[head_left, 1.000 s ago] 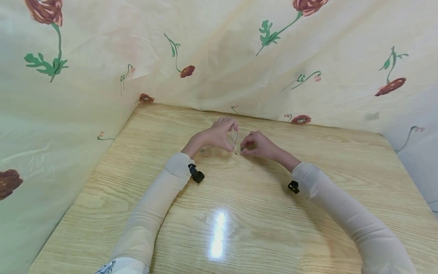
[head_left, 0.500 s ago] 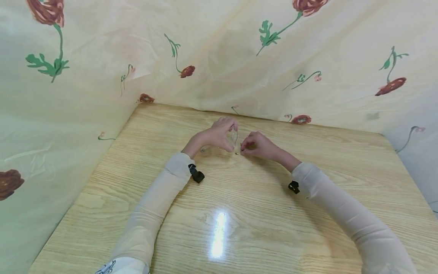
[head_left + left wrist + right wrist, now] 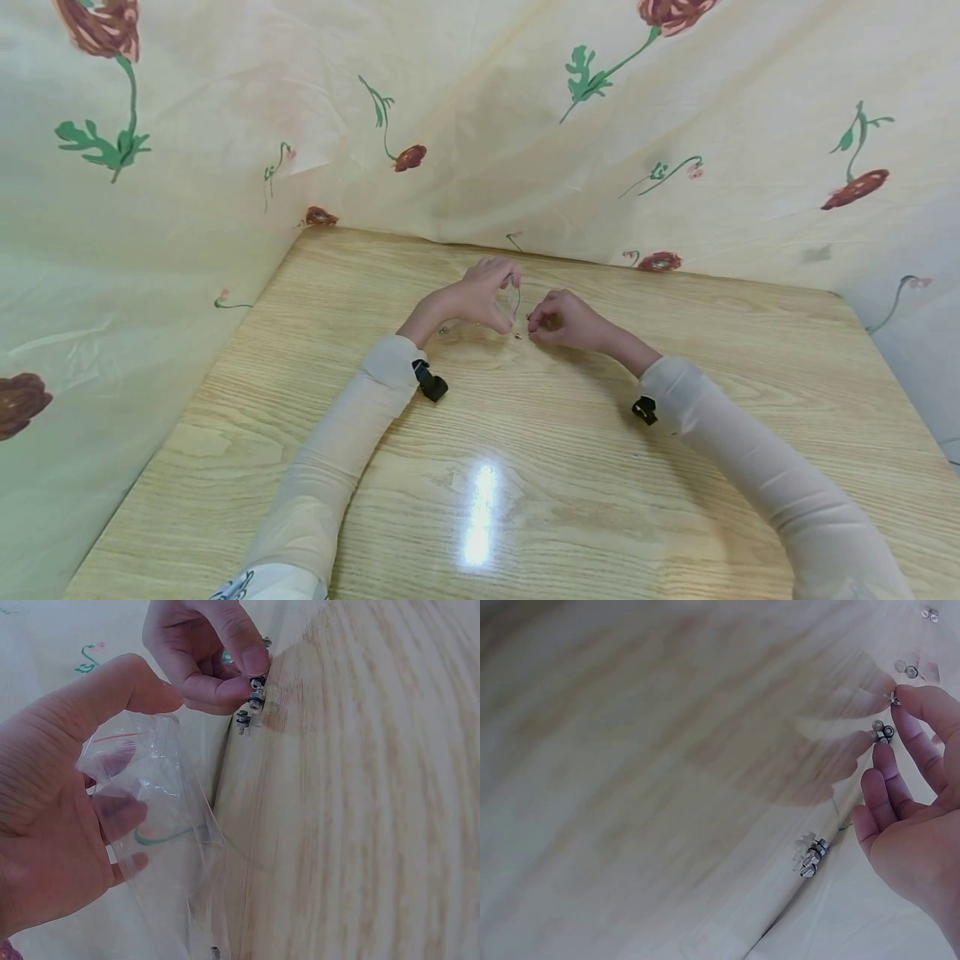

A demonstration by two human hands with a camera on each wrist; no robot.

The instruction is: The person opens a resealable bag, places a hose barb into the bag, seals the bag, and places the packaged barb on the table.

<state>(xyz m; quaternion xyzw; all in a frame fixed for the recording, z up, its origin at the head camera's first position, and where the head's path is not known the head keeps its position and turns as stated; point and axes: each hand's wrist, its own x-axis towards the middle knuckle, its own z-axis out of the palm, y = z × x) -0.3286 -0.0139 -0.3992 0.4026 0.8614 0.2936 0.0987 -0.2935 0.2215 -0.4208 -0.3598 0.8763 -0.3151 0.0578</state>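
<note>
Silvery metal shows in a fitting (image 3: 892, 697) pinched by the right hand (image 3: 566, 321). Just left, the left hand (image 3: 480, 293), curved wide, holds a clear bag (image 3: 176, 825). Loose fittings (image 3: 811, 855) lie near. Beyond runs the far edge of the table (image 3: 555, 417); open wood stretches nearer.

I have a table (image 3: 570, 525) with pale wood grain filling the lower part of my head view, its far edge running slightly aslant. Behind it and down the left side I see a cream sheet (image 3: 487, 200), creased and softly shiny, printed with red flowers (image 3: 410, 158) on green stems (image 3: 132, 96). A long white glare (image 3: 478, 517) shines on the table's near half. At far right I get a bluish-white area (image 3: 926, 358); I can't quite tell whether it's the same sheet.
</note>
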